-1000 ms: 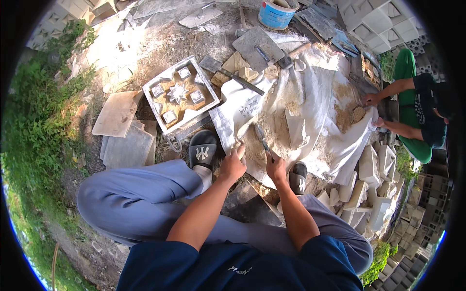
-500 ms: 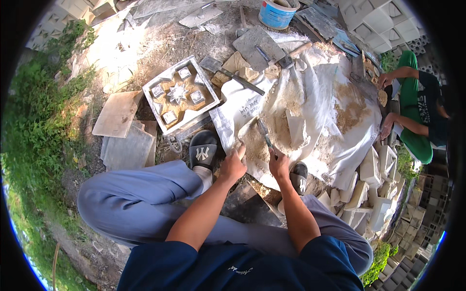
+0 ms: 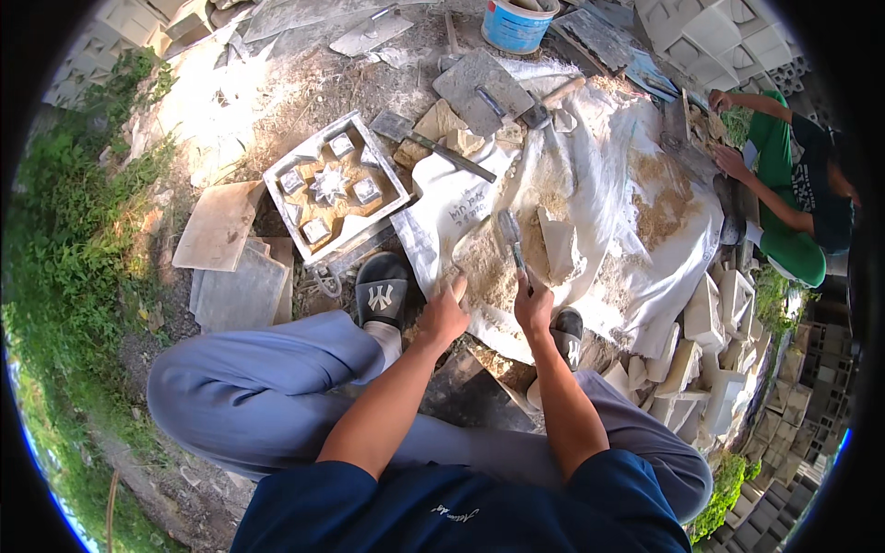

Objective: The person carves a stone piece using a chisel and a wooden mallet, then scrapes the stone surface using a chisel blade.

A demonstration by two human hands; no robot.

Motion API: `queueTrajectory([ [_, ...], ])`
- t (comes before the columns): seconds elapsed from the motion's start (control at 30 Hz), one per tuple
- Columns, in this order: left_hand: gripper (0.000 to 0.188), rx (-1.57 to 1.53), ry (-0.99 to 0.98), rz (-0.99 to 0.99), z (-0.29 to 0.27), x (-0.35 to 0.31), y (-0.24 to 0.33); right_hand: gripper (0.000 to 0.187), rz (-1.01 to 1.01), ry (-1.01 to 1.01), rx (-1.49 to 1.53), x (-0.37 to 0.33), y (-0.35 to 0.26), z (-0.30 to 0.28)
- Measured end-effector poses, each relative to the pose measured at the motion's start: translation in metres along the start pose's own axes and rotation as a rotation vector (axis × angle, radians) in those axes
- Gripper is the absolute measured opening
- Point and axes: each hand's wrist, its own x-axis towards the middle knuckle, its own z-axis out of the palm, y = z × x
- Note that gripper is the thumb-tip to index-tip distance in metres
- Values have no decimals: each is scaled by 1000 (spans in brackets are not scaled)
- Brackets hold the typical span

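Observation:
My right hand (image 3: pixel 535 302) is closed round the lower end of a narrow, grey-bladed trowel (image 3: pixel 510 230). Its blade points away from me over a pale, sandy heap on the white sheet (image 3: pixel 604 198). Close by on the left, my left hand (image 3: pixel 444 313) is curled at the sheet's near edge; what it grips, if anything, is hard to make out. Just right of the blade stands a pale broken block (image 3: pixel 560 244). Beyond my left foot lies a square mould (image 3: pixel 403 196) with a star-shaped piece (image 3: pixel 329 183) and several small blocks inside.
A flat steel float (image 3: pixel 484 92), a hammer (image 3: pixel 544 109) and a long flat bar (image 3: pixel 452 155) lie beyond the sheet. A blue bucket (image 3: pixel 518 28) stands farther back. Flat boards (image 3: pixel 217 226) lie left, broken blocks (image 3: pixel 687 369) right. Another person (image 3: pixel 784 175) sits at far right.
The trowel in my right hand has turned, its blade swinging rightward and showing more of its face. My left hand has hardly moved. The other person's hands have shifted.

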Motion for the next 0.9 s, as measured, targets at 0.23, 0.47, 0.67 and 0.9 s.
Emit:
queueTrajectory([
  [0.23,58,-45,-10,-33,14,5,12,26,-146,101,-126,-21,51,9],
  [0.47,58,38,103,104,7,-3,-2,31,21,129,96,-8,-4,3],
  [0.67,72,-61,-43,-128,9,7,-1,32,130,-89,-139,-31,20,7],
  [0.9,61,12,153,133,17,8,-20,31,5,23,25,-22,-12,9],
])
